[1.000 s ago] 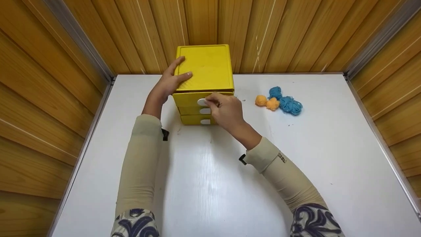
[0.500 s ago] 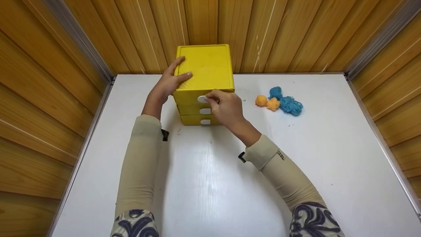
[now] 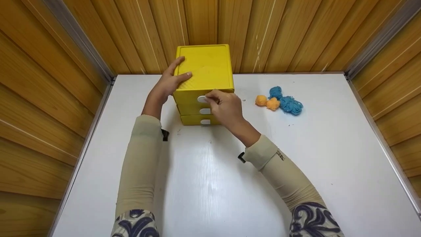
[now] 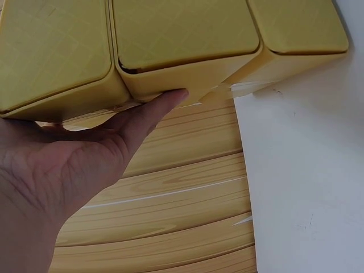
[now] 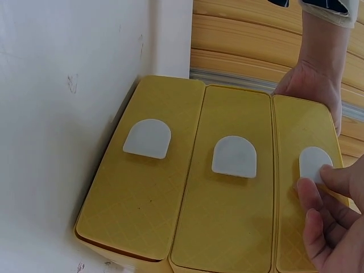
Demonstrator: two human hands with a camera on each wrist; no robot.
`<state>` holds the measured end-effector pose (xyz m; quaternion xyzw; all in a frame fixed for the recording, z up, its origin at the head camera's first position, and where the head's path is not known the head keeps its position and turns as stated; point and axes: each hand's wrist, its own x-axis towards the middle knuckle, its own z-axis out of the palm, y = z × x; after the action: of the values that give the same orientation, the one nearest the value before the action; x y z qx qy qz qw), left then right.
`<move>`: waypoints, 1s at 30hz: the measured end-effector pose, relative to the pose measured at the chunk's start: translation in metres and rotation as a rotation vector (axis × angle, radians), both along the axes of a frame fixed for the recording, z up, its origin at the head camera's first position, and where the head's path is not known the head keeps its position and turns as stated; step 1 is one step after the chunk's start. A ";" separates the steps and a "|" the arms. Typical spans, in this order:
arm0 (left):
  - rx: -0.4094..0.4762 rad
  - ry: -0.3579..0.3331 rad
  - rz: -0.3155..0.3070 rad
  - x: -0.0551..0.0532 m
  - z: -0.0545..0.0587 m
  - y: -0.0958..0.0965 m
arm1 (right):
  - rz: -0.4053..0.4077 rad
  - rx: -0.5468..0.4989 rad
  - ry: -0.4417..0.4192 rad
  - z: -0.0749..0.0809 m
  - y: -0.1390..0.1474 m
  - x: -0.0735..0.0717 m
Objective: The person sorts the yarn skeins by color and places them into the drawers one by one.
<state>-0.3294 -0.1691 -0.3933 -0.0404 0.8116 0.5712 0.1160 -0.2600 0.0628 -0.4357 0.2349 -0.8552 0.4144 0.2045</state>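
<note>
The yellow drawer box (image 3: 204,67) stands on the white table (image 3: 204,184), its left side braced by the spread left hand (image 3: 168,82), apparently for steadiness, while the right hand (image 3: 227,108) pinches the top handle (image 3: 201,99) on its front.

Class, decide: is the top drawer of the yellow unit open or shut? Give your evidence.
Shut: in the head view, the top drawer meets the top edge of the yellow unit with no gap showing.
</note>
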 end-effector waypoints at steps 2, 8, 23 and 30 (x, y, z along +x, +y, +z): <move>0.002 -0.002 0.001 0.000 -0.001 0.000 | 0.000 -0.001 -0.008 0.000 0.000 0.001; -0.006 -0.004 0.002 0.000 -0.001 0.000 | -0.014 -0.003 0.011 -0.003 -0.001 0.002; -0.009 -0.005 0.012 0.002 -0.002 -0.001 | -0.009 0.138 0.151 -0.010 0.003 0.013; -0.012 -0.006 0.011 0.001 0.000 0.000 | 0.009 0.124 0.235 -0.015 0.013 0.021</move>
<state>-0.3285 -0.1689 -0.3936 -0.0473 0.8143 0.5669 0.1152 -0.2392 0.0756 -0.4505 0.2978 -0.8483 0.3310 0.2865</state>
